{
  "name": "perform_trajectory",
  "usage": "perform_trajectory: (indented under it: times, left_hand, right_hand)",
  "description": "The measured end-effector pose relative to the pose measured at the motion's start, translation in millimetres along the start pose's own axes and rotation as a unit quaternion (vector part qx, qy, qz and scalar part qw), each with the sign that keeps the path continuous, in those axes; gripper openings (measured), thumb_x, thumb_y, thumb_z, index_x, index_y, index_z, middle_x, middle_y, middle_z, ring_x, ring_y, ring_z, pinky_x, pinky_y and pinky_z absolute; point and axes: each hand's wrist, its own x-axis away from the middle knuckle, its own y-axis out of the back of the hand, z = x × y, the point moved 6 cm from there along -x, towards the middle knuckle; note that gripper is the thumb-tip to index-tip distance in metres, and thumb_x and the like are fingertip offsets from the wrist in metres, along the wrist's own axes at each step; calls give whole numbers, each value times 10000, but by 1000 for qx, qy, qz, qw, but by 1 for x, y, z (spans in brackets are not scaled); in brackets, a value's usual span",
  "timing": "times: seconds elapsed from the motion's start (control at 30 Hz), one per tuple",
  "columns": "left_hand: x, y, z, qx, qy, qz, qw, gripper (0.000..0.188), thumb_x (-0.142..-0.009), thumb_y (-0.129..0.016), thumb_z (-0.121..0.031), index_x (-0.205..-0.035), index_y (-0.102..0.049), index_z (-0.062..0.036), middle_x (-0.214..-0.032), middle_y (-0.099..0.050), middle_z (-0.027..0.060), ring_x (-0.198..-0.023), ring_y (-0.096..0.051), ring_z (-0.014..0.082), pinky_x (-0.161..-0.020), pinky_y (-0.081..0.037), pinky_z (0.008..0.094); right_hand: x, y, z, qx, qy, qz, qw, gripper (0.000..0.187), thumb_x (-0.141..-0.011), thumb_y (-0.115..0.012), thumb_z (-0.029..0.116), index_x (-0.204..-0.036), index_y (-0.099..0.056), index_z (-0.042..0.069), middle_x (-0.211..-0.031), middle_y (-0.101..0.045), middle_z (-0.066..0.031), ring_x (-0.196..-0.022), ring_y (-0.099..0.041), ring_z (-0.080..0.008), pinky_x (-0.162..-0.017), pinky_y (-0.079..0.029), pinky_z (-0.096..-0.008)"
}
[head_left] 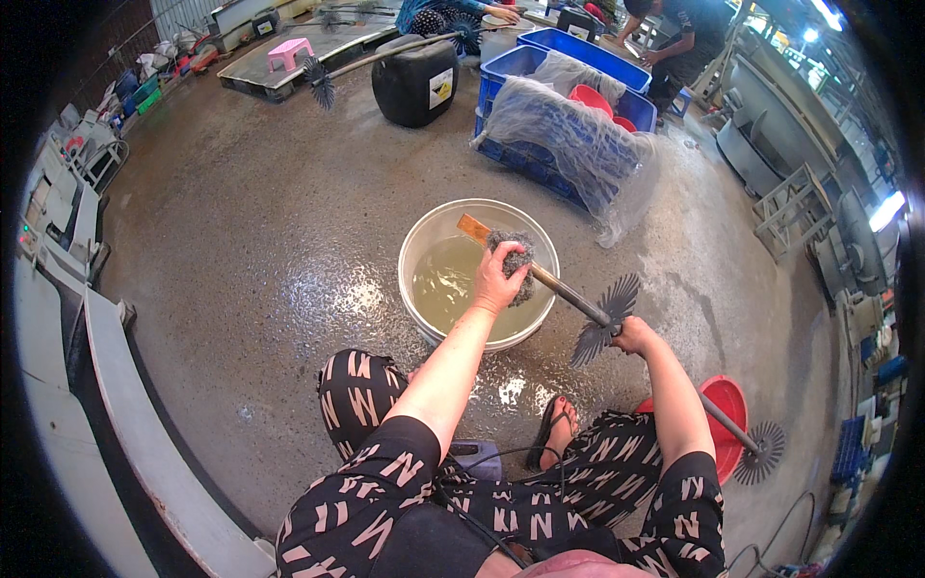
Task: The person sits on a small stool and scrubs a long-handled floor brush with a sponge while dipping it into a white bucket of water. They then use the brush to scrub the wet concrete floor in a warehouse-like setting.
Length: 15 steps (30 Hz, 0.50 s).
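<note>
The pole [570, 296] slants over the bucket [434, 229] of cloudy water [445, 294], its wooden end [473, 227] pointing forward. A red basin [727, 395] sits at the right. The right hand [631, 334] closes round the pole just past a bladed disc [618, 296]; the left hand [495, 281] wraps its fingers round a grey scourer [518, 237] against the pole. To rub well, I'd say, grip the pole firmly and press the scourer snugly all round. I count one held pole, one bucket, one basin, one scourer, two discs, the farther disc [768, 453] apparently on the same pole.
</note>
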Motion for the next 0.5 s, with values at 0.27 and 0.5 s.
perform_trajectory:
  times: [0.27,0.5]
  left_hand:
    - [-1,-2,1,8,-1,8,1000,309,-729,-724,-144,-994,-564,-143,-988,-613,91,-949,-575,312,-826,-467,385]
    - [0,-1,3,9,0,3,1000,309,-729,-719,-151,-996,-565,-152,-994,-610,89,-970,-570,317,-832,-464,390]
  right_hand:
    - [-1,-2,-5,-36,-16,7,999,439,-698,-751,413,-866,-666,16,-714,-671,-139,-679,-676,-238,-654,-535,-364]
    - [0,-1,-2,-22,-16,7,1000,445,-691,-753,427,-886,-669,36,-751,-678,-141,-709,-677,-248,-685,-533,-365]
